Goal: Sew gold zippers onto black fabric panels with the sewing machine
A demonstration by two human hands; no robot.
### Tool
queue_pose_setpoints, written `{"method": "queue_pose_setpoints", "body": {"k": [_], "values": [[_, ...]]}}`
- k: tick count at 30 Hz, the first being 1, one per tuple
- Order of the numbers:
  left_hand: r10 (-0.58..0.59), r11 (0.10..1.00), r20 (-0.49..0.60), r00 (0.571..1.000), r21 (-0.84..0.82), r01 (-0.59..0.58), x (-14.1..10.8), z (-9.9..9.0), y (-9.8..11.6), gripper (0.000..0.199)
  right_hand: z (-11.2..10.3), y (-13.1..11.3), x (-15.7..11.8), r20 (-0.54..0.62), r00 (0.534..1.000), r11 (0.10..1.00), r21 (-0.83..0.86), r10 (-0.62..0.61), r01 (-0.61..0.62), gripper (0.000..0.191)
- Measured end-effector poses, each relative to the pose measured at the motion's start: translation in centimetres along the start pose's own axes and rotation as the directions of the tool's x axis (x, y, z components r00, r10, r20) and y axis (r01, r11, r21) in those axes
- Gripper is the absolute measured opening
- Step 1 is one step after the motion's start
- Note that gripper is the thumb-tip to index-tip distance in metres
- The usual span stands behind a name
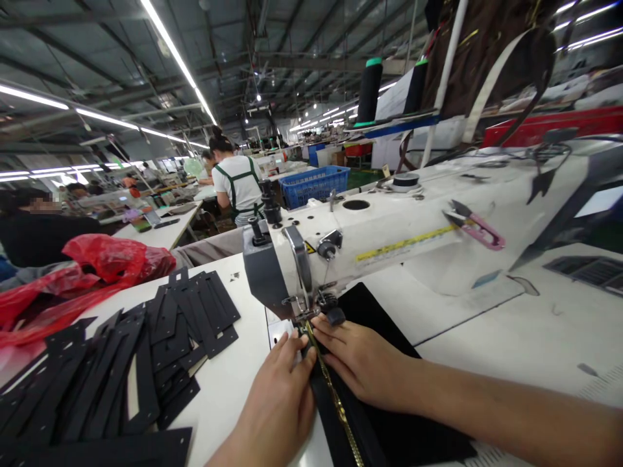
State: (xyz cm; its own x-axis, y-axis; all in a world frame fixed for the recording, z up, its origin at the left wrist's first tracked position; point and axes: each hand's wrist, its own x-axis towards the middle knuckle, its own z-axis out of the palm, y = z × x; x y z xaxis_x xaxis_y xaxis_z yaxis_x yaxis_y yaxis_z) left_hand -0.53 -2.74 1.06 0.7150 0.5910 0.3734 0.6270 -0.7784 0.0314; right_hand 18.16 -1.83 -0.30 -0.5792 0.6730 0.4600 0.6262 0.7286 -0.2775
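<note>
A gold-toothed zipper (335, 403) on black tape runs from the lower edge of view up to the presser foot of a white sewing machine (399, 227). My left hand (281, 395) is on the zipper's left side, thumb and fingers closed on the tape just before the foot. My right hand (363, 363) lies with its fingers stretched flat on a black fabric piece (413, 425), fingertips beside the teeth and close to the foot. The needle tip is too small to make out. Part of the fabric is hidden under my right hand and forearm.
Several black strips with small holes (131, 363) are heaped on the left of the white table, beside a red plastic bag (111, 256). Pink-handled thread snips (474, 227) rest on the machine arm. Behind stand a blue basket (314, 185) and a person in a white shirt (236, 178).
</note>
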Motion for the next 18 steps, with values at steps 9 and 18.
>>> {"method": "queue_pose_setpoints", "body": {"k": [9,18], "values": [[-0.116,0.983,-0.008,0.993,-0.143,0.113,-0.4,0.0,0.2,0.042,-2.5,-1.5,-1.2,0.075,0.997,0.993,0.120,-0.001,-0.008,0.020],[-0.027,0.996,0.008,1.000,-0.086,0.028,-2.7,-1.3,3.5,0.037,-2.9,-4.2,-3.0,0.094,0.967,0.934,0.254,0.235,-0.252,0.018]]}}
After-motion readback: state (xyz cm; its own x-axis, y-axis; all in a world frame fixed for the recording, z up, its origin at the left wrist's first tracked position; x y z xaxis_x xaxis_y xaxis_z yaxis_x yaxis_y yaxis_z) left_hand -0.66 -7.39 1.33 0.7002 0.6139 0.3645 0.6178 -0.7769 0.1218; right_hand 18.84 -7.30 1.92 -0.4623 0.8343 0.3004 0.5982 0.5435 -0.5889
